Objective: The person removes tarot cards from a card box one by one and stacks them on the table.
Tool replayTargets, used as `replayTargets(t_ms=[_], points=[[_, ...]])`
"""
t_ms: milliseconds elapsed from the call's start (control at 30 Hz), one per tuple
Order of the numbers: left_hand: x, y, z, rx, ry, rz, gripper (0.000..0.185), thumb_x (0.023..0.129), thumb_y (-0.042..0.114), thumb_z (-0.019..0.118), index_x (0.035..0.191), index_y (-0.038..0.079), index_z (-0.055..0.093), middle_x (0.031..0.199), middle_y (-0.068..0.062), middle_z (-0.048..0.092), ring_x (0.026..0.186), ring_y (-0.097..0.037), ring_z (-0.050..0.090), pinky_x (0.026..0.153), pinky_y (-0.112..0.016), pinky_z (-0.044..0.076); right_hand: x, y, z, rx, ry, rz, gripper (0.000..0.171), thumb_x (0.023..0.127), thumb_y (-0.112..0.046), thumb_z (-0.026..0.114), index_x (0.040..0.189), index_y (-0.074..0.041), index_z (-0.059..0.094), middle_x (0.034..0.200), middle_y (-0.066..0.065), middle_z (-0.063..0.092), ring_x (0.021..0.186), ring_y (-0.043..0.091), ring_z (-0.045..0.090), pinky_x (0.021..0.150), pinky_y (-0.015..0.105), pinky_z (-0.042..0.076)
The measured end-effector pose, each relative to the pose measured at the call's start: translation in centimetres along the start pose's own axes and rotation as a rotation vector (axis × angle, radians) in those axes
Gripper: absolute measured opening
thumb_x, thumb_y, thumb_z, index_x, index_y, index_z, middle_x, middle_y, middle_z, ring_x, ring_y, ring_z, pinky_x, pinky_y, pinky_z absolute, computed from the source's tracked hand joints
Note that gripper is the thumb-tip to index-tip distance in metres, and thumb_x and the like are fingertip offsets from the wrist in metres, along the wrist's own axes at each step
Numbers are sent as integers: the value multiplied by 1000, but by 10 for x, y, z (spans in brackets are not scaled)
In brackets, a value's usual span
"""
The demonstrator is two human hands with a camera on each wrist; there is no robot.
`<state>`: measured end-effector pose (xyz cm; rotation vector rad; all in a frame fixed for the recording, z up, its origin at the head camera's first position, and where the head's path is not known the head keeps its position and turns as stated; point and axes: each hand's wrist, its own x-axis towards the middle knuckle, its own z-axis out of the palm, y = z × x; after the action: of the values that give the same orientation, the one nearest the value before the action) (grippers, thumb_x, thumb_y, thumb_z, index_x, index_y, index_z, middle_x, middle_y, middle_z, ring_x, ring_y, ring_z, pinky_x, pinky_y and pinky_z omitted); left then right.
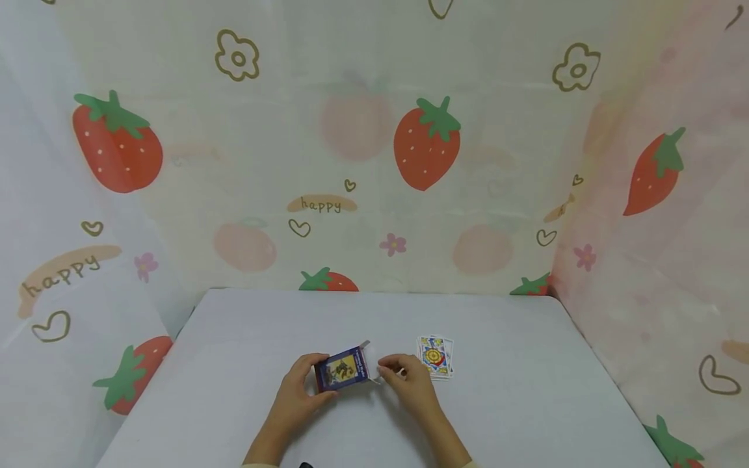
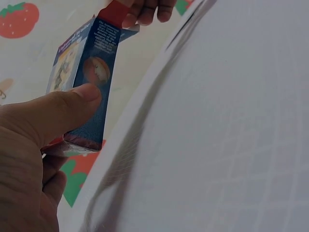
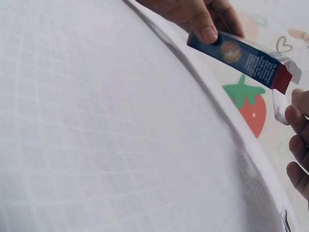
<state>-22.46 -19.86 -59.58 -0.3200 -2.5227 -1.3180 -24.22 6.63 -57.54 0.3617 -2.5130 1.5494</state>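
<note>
A dark blue card box (image 1: 342,369) with a yellow picture on its front is tilted up over the table. My left hand (image 1: 296,393) grips it by its closed end, the thumb (image 2: 88,93) lying along a narrow printed side. Its other end is open, with a red side flap (image 3: 282,79) and pale flaps standing out. My right hand (image 1: 412,383) is at this open end, thumb and forefinger pinched together at a pale flap (image 3: 280,107). The other right fingers (image 3: 299,162) are bent. A small stack of picture cards (image 1: 435,357) lies face up just beyond the right hand.
The table (image 1: 515,390) has a white cloth over it. Curtains (image 1: 363,162) printed with strawberries, flowers and hearts hang behind it and on both sides. A small dark object (image 1: 306,465) shows at the table's near edge, cut off by the frame.
</note>
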Motion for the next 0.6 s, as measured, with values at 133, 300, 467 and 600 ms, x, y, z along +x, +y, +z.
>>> replayTargets(t_ms=[133,300,467,600], points=[[1,0,2,3,-3,7,76,66,17,97,133,20,61,138,0,62,135,-26,56,119,-48,41,-2,0,1,4,-9,27,11,92,-26,77,101,-21,77,93,-10,70,88,8,59,77,21,49],[2,0,4,7,-4,31,77,65,16,97,132,21,61,137,3,62,134,-24,57,118,-47,43,-4,4,3,-8,5,16,11,90,-26,78,101,-22,78,92,-11,70,89,7,59,79,22,49],[2,-1,5,20,13,88,77,63,14,97,132,19,62,135,3,63,131,-24,59,115,-47,45,-5,6,6,-7,19,-24,12,89,-26,79,100,-22,78,92,-11,71,88,9,59,79,22,49],[1,-2,7,25,20,106,78,62,13,98,132,17,63,134,5,64,129,-24,60,114,-46,46,-7,7,7,-14,15,-40,12,90,-27,78,101,-22,79,92,-12,72,89,9,59,79,23,49]])
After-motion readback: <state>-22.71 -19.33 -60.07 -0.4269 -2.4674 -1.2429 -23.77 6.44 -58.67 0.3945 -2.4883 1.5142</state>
